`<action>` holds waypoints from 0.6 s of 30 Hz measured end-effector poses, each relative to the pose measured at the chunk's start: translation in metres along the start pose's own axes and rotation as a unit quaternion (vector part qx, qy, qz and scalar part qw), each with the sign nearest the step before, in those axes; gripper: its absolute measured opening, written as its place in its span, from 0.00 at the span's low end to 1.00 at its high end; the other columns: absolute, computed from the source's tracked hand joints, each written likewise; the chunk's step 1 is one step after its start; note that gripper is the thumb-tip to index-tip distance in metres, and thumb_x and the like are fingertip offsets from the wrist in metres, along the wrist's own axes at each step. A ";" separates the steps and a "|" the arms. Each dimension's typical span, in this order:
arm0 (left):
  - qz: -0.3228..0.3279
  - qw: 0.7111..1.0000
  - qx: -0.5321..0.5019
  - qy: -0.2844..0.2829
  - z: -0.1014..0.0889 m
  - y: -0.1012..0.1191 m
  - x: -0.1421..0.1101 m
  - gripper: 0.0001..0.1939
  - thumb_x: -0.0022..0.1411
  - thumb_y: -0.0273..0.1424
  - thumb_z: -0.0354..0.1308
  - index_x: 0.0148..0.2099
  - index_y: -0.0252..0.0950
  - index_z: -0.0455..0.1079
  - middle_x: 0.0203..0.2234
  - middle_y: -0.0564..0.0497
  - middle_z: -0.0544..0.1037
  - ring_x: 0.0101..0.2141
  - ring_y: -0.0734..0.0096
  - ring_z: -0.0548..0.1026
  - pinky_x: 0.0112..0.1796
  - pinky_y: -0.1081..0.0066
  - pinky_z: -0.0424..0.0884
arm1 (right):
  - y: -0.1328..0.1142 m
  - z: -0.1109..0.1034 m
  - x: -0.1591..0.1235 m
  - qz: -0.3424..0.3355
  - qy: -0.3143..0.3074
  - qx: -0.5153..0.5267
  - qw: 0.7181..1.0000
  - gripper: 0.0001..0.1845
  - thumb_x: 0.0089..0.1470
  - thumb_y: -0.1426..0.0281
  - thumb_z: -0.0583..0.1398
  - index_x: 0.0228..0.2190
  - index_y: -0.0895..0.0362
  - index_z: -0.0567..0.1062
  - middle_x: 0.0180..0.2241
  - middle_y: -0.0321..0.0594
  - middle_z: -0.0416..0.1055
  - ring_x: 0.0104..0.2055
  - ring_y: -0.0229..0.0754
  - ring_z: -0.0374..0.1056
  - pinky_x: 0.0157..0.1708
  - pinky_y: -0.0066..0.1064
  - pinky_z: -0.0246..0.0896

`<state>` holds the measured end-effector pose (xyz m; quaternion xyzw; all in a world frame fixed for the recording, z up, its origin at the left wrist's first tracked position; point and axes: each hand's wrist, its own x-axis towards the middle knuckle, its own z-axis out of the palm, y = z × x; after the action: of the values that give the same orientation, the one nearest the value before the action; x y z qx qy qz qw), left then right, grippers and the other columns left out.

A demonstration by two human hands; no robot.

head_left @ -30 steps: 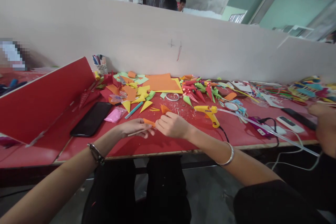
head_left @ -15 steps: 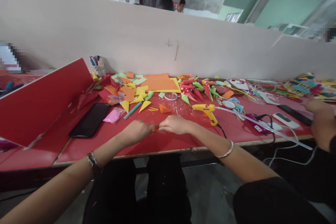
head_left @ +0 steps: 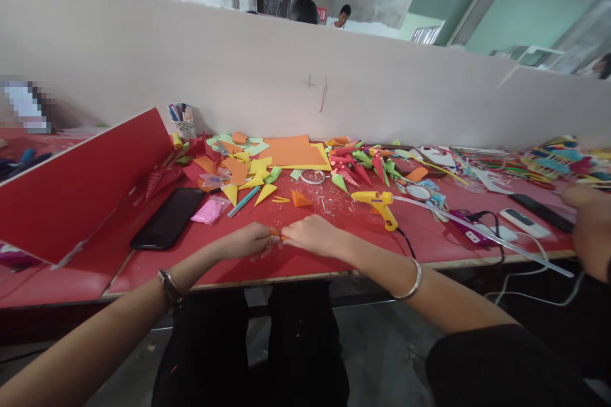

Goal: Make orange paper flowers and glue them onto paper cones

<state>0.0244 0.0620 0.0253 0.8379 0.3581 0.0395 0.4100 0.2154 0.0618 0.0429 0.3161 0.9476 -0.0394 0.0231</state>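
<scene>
Over the front of the red table [head_left: 229, 267], a small piece of orange paper [head_left: 276, 233] is pinched between my two hands, mostly hidden by the fingers. My left hand [head_left: 249, 240] has its fingers closed on one end. My right hand [head_left: 311, 233] grips the other end, knuckles upward. Just beyond them lies a folded orange paper piece [head_left: 300, 199]. Yellow paper cones [head_left: 265, 193] and a teal pen [head_left: 244, 201] are scattered to the left of it. On the right a yellow hot glue gun [head_left: 380, 206] rests on its side, with a clear glue stick [head_left: 482, 236] sticking out behind.
A black phone [head_left: 167, 219] and an upright red board [head_left: 81, 187] stand left. Paper cones [head_left: 360, 162] and orange sheets [head_left: 289, 151] are heaped at the back, below a pale partition [head_left: 267, 70]. Rightward are a purple power strip [head_left: 470, 229] and another person's hand [head_left: 592, 222].
My hands have shifted slightly, and the left fingers are a little farther from the right, so more of the orange paper shows. The whole view has moved a little.
</scene>
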 end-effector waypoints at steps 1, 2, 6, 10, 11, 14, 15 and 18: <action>-0.005 0.996 -0.081 -0.034 -0.003 -0.003 0.000 0.22 0.62 0.39 0.39 0.26 0.32 0.65 0.14 0.54 0.67 0.15 0.79 0.63 0.21 0.77 0.60 | -0.006 0.000 -0.001 -0.008 0.013 -0.057 0.998 0.13 0.56 0.67 0.49 0.35 0.61 0.69 0.29 0.44 0.71 0.28 0.40 0.67 0.24 0.26 0.51; -0.007 0.987 -0.148 -0.068 -0.005 -0.006 0.000 0.22 0.61 0.41 0.40 0.26 0.32 0.65 0.14 0.54 0.67 0.14 0.80 0.63 0.21 0.77 0.60 | -0.011 0.001 -0.002 -0.020 0.022 -0.097 0.995 0.12 0.57 0.69 0.48 0.35 0.62 0.68 0.28 0.45 0.71 0.29 0.41 0.67 0.23 0.27 0.51; -0.012 0.958 -0.250 -0.138 -0.007 -0.008 -0.003 0.22 0.59 0.44 0.44 0.31 0.31 0.68 0.15 0.53 0.70 0.13 0.80 0.63 0.20 0.77 0.60 | -0.021 0.002 -0.007 -0.047 0.025 -0.146 0.988 0.12 0.57 0.75 0.45 0.34 0.63 0.67 0.27 0.45 0.71 0.29 0.42 0.69 0.23 0.28 0.53; 0.015 0.993 -0.102 -0.050 0.001 0.009 -0.009 0.22 0.60 0.44 0.43 0.26 0.32 0.67 0.16 0.51 0.72 0.18 0.77 0.69 0.25 0.77 0.63 | -0.018 -0.006 -0.009 -0.038 -0.021 -0.111 0.993 0.14 0.58 0.67 0.46 0.34 0.60 0.68 0.25 0.43 0.72 0.27 0.42 0.69 0.22 0.27 0.52; 0.022 0.999 -0.026 -0.019 0.004 0.014 -0.011 0.23 0.61 0.43 0.42 0.25 0.32 0.67 0.17 0.51 0.73 0.19 0.77 0.69 0.25 0.78 0.62 | -0.016 -0.009 -0.009 -0.037 -0.029 -0.094 0.994 0.15 0.58 0.66 0.46 0.34 0.59 0.69 0.25 0.43 0.72 0.27 0.42 0.69 0.22 0.26 0.52; 0.036 0.964 0.254 0.068 0.012 0.025 -0.015 0.19 0.63 0.36 0.40 0.30 0.32 0.67 0.18 0.49 0.72 0.19 0.75 0.68 0.24 0.76 0.60 | -0.008 -0.012 -0.008 -0.046 -0.036 0.023 0.998 0.17 0.58 0.64 0.46 0.30 0.60 0.70 0.24 0.42 0.70 0.26 0.38 0.66 0.25 0.26 0.52; 0.056 0.935 0.339 0.087 0.015 0.026 -0.017 0.17 0.64 0.32 0.40 0.31 0.32 0.67 0.19 0.48 0.72 0.18 0.74 0.68 0.24 0.75 0.59 | -0.005 -0.011 -0.007 -0.056 -0.045 0.094 0.993 0.17 0.58 0.65 0.46 0.28 0.60 0.69 0.22 0.39 0.69 0.25 0.35 0.64 0.25 0.25 0.52; 0.138 0.853 0.490 0.114 0.022 0.026 -0.019 0.16 0.63 0.24 0.39 0.29 0.31 0.66 0.19 0.47 0.71 0.18 0.74 0.67 0.24 0.72 0.59 | 0.006 -0.002 -0.003 -0.066 -0.135 0.344 0.927 0.20 0.58 0.63 0.44 0.25 0.61 0.67 0.14 0.30 0.58 0.18 0.29 0.54 0.23 0.23 0.51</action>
<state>0.0334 0.0253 0.0342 0.9607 0.2557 0.0105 -0.1072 0.2212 0.0645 0.0450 0.2333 0.8826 -0.4064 0.0383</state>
